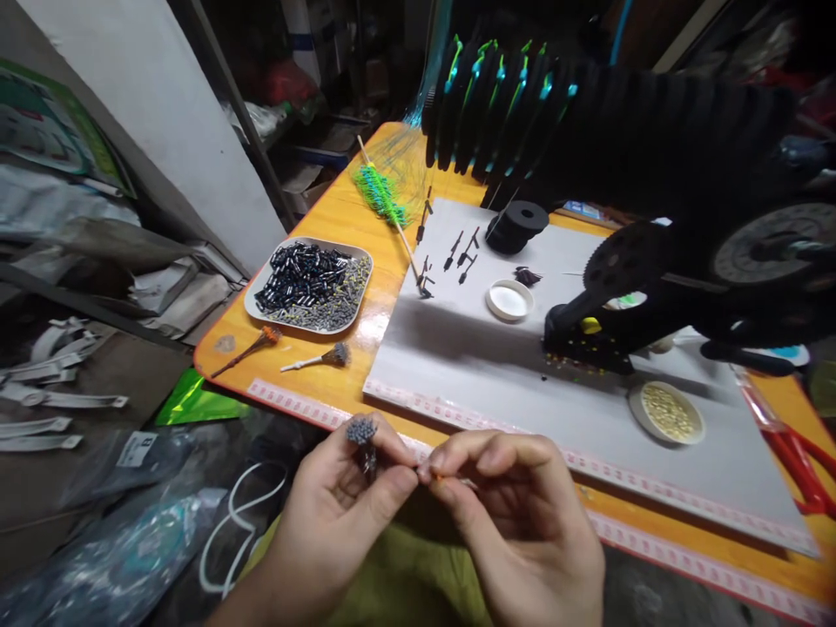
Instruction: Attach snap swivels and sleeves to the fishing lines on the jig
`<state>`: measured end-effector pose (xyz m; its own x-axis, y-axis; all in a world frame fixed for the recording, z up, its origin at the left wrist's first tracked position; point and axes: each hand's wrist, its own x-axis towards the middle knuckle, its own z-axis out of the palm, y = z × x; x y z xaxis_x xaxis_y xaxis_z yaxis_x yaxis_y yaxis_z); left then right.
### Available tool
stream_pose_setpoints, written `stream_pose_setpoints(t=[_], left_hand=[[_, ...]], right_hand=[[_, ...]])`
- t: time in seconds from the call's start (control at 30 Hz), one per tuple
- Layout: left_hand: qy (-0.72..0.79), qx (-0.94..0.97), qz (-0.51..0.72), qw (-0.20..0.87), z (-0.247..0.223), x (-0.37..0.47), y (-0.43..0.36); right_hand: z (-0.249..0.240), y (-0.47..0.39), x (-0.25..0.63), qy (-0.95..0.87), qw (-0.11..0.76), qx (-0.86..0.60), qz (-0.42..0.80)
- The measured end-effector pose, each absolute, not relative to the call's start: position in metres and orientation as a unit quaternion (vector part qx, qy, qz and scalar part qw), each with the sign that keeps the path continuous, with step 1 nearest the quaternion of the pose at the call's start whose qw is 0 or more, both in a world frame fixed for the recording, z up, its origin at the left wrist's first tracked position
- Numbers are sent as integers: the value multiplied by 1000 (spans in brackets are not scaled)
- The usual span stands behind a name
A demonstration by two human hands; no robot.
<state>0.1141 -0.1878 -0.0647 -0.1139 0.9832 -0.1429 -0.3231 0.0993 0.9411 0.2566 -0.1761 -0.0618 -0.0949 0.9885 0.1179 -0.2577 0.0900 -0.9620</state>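
Observation:
My left hand (356, 514) is closed around a bundle of thin stems with grey tips (361, 432), which sticks up between its fingers. Its thumb and forefinger also pinch at a tiny piece too small to name. Close beside it, my right hand (515, 514) pinches a small thin piece with an orange part (439, 477). The fingertips of both hands almost meet in front of the table's near edge. On the table ahead lie a brush-like bundle with a grey head (336, 354) and another with an orange head (267, 335).
A white tray (313, 327) holds dark tubes and small grey pieces. A black machine (614, 139) stands on a pale board (450, 348) with a dark spool (517, 225), a white lid (509, 300) and a dish of golden bits (696, 427). Red-handled scissors (800, 461) lie right.

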Motion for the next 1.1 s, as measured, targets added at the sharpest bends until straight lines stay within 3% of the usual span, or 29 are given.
stream_pose_setpoints(t=[0.47, 0.63, 0.77, 0.9, 1.1], left_hand=[[487, 369, 566, 553, -51, 118, -192], [509, 348, 572, 541, -51, 122, -189], [459, 300, 567, 614, -58, 124, -189], [413, 202, 557, 691, -60, 129, -191], [375, 181, 566, 711, -58, 133, -193]], right_hand=[[-53, -183, 252, -454, 561, -392, 570], [-58, -189, 252, -520, 599, -377, 478], [-61, -192, 249, -551, 609, -372, 433], [-59, -190, 244, -494, 607, -409, 469], [-64, -182, 252, -445, 542, -434, 566]])
